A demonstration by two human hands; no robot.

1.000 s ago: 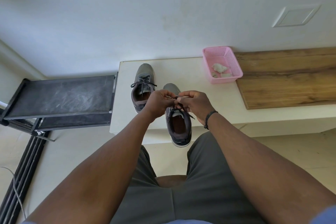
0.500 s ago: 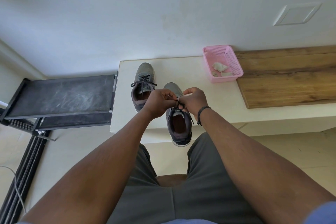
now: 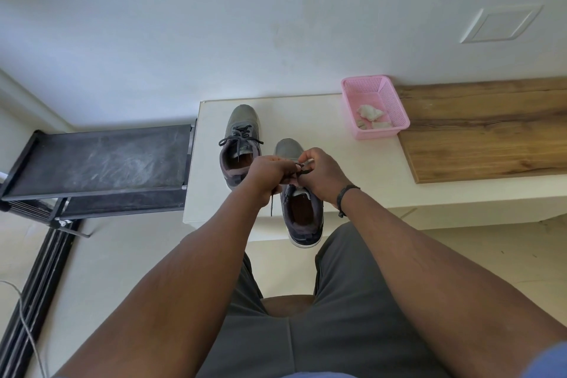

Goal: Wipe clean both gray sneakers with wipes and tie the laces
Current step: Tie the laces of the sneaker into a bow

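Note:
Two gray sneakers stand on a white bench [image 3: 310,113]. The left sneaker [image 3: 242,132] lies farther back, its dark laces in a bow. The right sneaker [image 3: 302,218] sits nearer, its heel over the bench's front edge. Above its tongue, my left hand [image 3: 267,172] and my right hand [image 3: 319,175] meet, both pinching its dark laces [image 3: 299,170]. One lace end [image 3: 271,202] hangs down below my left hand. Crumpled used wipes [image 3: 369,115] lie in a pink basket [image 3: 389,132] at the back right.
A wooden board [image 3: 484,129] covers the bench to the right of the basket. A black metal rack [image 3: 98,159] stands left of the bench. The wall rises right behind. My knees in gray trousers are below the bench edge.
My hands have stayed on the right sneaker's laces and worked them closer together. A lace end now dangles below my left hand.

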